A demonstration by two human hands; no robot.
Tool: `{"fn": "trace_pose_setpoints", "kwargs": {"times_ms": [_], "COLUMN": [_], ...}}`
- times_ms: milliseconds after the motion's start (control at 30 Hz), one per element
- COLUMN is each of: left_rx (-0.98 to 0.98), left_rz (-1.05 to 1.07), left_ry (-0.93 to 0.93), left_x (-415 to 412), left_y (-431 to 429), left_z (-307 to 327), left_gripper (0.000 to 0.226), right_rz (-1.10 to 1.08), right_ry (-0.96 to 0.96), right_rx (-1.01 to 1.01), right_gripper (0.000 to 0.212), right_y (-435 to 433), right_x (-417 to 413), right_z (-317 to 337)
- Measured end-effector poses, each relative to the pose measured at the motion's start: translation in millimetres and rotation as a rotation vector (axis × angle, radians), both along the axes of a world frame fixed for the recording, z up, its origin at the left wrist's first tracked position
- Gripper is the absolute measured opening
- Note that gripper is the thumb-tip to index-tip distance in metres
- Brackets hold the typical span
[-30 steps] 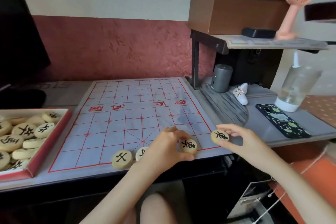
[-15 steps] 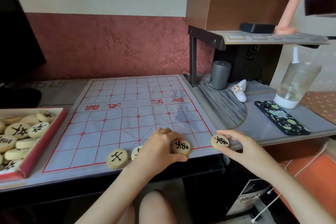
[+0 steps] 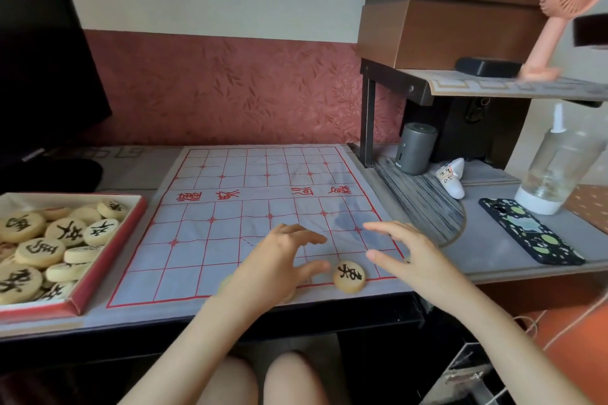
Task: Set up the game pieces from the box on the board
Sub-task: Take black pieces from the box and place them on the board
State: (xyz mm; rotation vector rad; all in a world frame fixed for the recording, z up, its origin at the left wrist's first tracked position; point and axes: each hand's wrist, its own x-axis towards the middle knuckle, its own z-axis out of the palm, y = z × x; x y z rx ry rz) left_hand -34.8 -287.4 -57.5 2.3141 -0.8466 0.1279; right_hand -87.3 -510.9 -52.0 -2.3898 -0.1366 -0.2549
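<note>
Pale wooden piece (image 3: pixel 349 276) lies flat on the near edge line of the board (image 3: pixel 250 207), between the left hand (image 3: pixel 279 260) and right hand (image 3: pixel 408 256), both with grip apart and holding nothing. It looks light, rigid and smooth; pinching its rim should serve. More discs fill the box (image 3: pixel 98 270) at left on the table (image 3: pixel 487 256).

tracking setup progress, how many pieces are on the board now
1 in clear view: a piece on the board's near edge, between the left hand and right hand. Others may sit hidden under the hands.
</note>
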Motion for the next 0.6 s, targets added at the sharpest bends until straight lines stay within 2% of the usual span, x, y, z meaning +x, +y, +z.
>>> {"fn": "trace_pose_setpoints", "kwargs": {"times_ms": [233, 600], "left_rx": [-0.011, 0.031], "left_rz": [0.176, 0.588], "left_ry": [-0.028, -0.082], "left_x": [7, 0], "left_y": [71, 222], "left_z": [17, 30], "left_gripper": [0.032, 0.033], "right_rz": [0.165, 0.459], "right_ry": [0.030, 0.080], "right_rx": [-0.029, -0.063], "right_gripper": [0.041, 0.041], "right_y": [78, 221], "right_x": [39, 89], "right_z": [18, 20]}}
